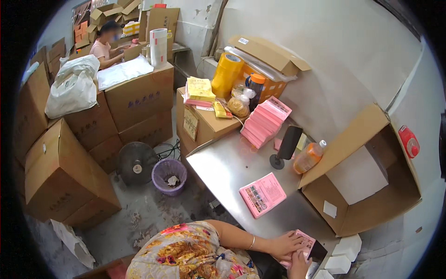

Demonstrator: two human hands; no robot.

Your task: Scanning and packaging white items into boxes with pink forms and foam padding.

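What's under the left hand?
Under the left hand: pink printed paper, with an edge showing past the fingers. The part beneath the palm and fingers is covered, so I can't tell how many pieces lie there.

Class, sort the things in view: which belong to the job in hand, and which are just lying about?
Likely job things:
pink printed stack under left hand
second pink printed stack
fanned pink pile

Likely just lying about:
floor fan
purple wastebasket
drink bottle
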